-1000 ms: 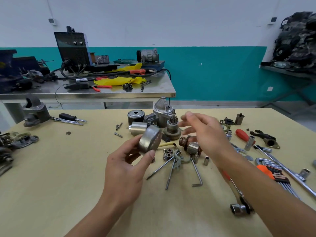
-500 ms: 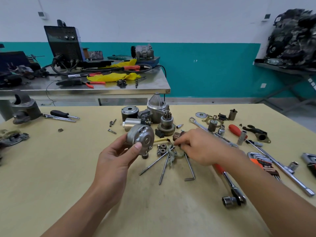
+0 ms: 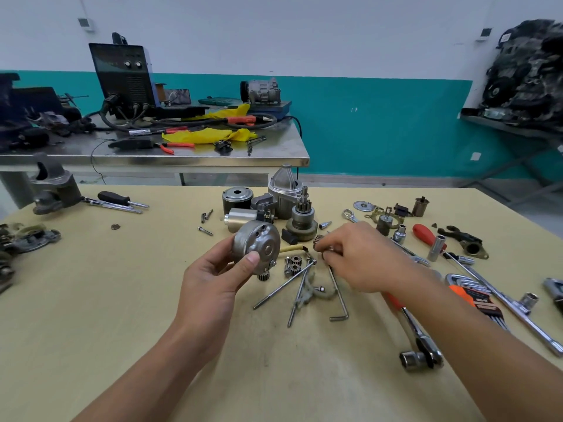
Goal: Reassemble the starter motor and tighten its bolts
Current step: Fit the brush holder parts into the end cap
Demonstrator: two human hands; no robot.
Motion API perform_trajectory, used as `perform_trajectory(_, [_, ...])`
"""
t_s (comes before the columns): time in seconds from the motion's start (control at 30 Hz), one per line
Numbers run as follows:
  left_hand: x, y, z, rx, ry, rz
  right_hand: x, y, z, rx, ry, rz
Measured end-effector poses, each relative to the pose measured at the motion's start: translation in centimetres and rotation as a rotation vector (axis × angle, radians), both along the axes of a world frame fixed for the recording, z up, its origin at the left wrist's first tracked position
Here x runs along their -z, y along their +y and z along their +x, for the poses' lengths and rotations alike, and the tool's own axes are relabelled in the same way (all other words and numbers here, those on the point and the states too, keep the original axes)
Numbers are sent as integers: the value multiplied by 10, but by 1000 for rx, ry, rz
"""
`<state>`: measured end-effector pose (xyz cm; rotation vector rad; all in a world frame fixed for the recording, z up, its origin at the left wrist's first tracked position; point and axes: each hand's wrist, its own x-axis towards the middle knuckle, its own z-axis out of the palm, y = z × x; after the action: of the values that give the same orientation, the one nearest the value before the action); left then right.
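Starter motor, disassembled: its parts were grouped at the middle of the bench, toward the far edge.

Round end cover, grey metal with a small gear at its lower rim: held raised above the bench by the left hand, whose fingers were curled round its edge with the thumb pressed on its face.

Small ribbed part: pinched by the curled fingertips of the right hand, near the cover. Most of it was hidden, and whether it was lifted could not be told.

Nose housing: stood upright, with the pinion drive just beside it.

Black cylinder and silver solenoid: placed behind the cover.

Two small gears, long bolts and a hex key: laid between the hands.

Ratchet: laid toward the near right corner, partly under the right forearm.

Red-handled screwdriver, sockets and an orange hex key set: spread toward the right edge.
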<state>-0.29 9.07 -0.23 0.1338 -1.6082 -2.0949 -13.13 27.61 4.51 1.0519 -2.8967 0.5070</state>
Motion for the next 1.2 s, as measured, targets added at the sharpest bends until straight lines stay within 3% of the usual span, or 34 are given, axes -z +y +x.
perform_trajectory(0.07, [0, 2, 0, -19, -3, -22, 6, -9, 6, -66, 45, -54])
perform_trajectory(0.2, [-2, 3, 1, -27, 15, -45, 22, -30, 11, -233, 52, 34])
perform_trajectory(0.4, [-5, 1, 3, -97, 16, -172, 19, -61, 3, 26, 34, 129])
perform_trajectory(0.57, [-8, 0, 6, -113, 42, -313, 14, -86, 5, 80, 43, 169])
perform_trajectory(0.77, [-10, 1, 8, -437, 180, -956, 13, -92, 6, 131, -80, 163])
perform_trajectory(0.9, [-11, -1, 7, -527, 274, -1114, 16, -90, 8, 157, -85, 161])
perform_trajectory(1.0, [-11, -2, 8, -537, 258, -1052, 13, -85, 9, 134, -81, 184])
perform_trajectory(1.07, [-13, -2, 10, -484, 220, -899, 10, -79, 8, 115, -113, 81])
perform_trajectory(1.2, [-16, 2, 7, -185, 59, -291, -1, -55, 18, 20, -277, -565])
